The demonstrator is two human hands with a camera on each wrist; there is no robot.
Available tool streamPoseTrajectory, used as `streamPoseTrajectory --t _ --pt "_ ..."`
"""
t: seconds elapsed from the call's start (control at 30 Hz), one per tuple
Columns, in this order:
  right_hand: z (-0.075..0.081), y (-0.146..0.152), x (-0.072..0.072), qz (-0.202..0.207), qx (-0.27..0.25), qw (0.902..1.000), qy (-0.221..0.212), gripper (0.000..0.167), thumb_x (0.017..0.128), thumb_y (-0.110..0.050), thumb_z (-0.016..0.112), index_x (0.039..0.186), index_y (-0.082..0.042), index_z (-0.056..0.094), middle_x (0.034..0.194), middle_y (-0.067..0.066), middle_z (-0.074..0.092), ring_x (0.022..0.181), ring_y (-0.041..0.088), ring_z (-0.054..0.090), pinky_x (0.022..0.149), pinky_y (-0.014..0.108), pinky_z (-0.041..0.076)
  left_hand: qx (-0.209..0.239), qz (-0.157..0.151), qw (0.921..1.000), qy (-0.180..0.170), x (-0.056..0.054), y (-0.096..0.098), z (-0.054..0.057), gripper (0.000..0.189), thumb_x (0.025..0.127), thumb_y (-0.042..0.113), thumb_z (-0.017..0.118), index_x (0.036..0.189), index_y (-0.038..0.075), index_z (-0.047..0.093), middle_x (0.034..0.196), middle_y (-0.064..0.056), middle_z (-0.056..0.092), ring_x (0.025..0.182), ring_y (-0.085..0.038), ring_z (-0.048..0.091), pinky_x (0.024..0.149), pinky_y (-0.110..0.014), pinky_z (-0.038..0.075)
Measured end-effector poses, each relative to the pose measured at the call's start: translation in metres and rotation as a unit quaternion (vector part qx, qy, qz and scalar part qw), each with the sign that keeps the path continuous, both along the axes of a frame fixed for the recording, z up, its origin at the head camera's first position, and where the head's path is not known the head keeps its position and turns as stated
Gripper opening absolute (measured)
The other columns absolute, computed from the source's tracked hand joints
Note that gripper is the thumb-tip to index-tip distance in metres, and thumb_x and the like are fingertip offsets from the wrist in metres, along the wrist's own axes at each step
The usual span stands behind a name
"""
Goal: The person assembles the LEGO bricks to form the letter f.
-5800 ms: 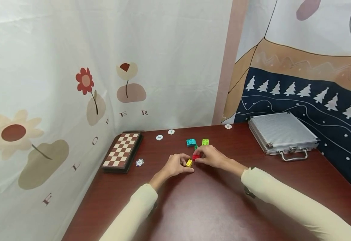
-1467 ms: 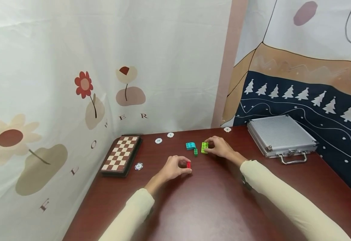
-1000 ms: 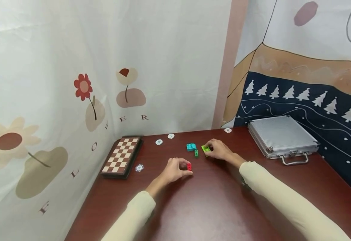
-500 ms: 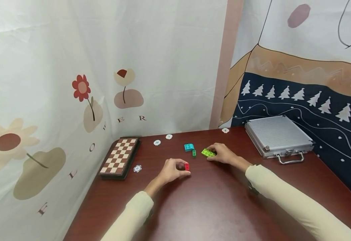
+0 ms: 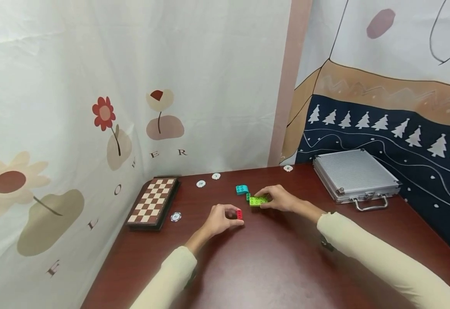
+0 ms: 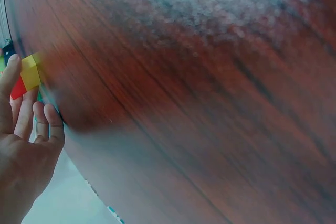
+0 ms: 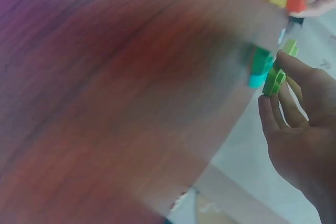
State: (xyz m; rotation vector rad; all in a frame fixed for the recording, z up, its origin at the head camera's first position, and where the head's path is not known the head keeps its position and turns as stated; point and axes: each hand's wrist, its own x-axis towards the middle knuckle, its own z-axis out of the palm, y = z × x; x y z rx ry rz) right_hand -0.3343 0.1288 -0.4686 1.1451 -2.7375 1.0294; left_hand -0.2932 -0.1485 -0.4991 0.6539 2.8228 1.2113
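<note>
My left hand (image 5: 217, 219) pinches a stack of toy building bricks between thumb and fingers. The stack is a red brick (image 5: 239, 213) joined to a yellow brick (image 6: 31, 72), which shows in both wrist views. Just to its right and a little farther back, my right hand (image 5: 279, 198) grips a long lime green brick (image 5: 256, 201) by its right end, studs up. Behind the lime brick, a small dark green brick (image 5: 248, 196) touches or nearly meets a turquoise brick (image 5: 242, 189) with a curved side. In the right wrist view, both appear beside the lime brick.
A folded chessboard box (image 5: 153, 201) lies at the left edge of the brown table (image 5: 255, 266). A silver case (image 5: 356, 174) with its handle forward stands at the back right. Several poker chips, one of them blue and white (image 5: 176, 216), lie around. Printed cloth hangs behind.
Earlier the left hand held the yellow brick and the right hand the red one; now both are joined in the left. The right hand has gripped the lime brick, turned it and brought it left.
</note>
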Motion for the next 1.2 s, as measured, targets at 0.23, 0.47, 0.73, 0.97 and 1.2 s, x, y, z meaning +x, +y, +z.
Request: streamPoseTrajectory --t 0.23,0.47,0.73,0.97,1.2 --pt "0.013 -0.021 0.013 0.034 -0.027 0.999 -0.015 0.034 0.088 -0.003 0.082 0.122 -0.001 0.075 0.118 0.014 0.074 0.103 0.024 0.068 0.086 0.044 0.06 0.002 0.0 1.0 0.001 0.0 -0.001 0.0 0.033 0.079 0.026 0.093 0.105 0.011 0.08 0.084 0.005 0.076 0.073 -0.006 0.064 0.069 -0.025 0.053" --pt "0.013 -0.04 0.023 0.072 -0.024 0.9969 -0.02 0.033 0.089 -0.002 0.08 0.122 0.0 0.075 0.116 0.012 0.074 0.104 0.022 0.069 0.084 0.039 0.06 -0.005 -0.006 1.0 0.0 -0.001 -0.002 0.0 0.029 0.08 0.028 0.093 0.1 0.013 0.079 0.079 0.006 0.074 0.069 -0.005 0.063 0.064 -0.024 0.052" --pt "0.011 -0.051 0.027 0.088 -0.005 0.9961 -0.004 0.03 0.092 -0.003 0.079 0.122 0.0 0.075 0.115 0.01 0.075 0.109 0.024 0.07 0.084 0.036 0.061 0.0 -0.007 0.9998 -0.019 0.0 -0.002 0.002 0.036 0.079 0.029 0.093 0.108 0.012 0.079 0.076 0.008 0.073 0.062 -0.006 0.064 0.06 -0.024 0.052" --pt "0.012 -0.054 0.028 0.092 0.002 0.9958 0.009 0.03 0.092 -0.002 0.078 0.122 0.001 0.075 0.115 0.013 0.075 0.109 0.026 0.07 0.083 0.035 0.061 -0.002 -0.006 0.9998 -0.019 0.0 -0.001 0.005 0.035 0.08 0.028 0.093 0.107 0.011 0.079 0.074 0.007 0.072 0.059 -0.006 0.065 0.06 -0.025 0.053" --pt "0.011 -0.054 0.029 0.087 0.0 0.9961 0.01 0.031 0.092 -0.002 0.078 0.122 0.002 0.074 0.114 0.013 0.075 0.106 0.026 0.071 0.082 0.033 0.061 -0.003 -0.006 0.9998 -0.017 -0.001 -0.001 0.005 0.033 0.08 0.028 0.093 0.105 0.012 0.079 0.074 0.008 0.072 0.058 -0.006 0.064 0.06 -0.025 0.053"
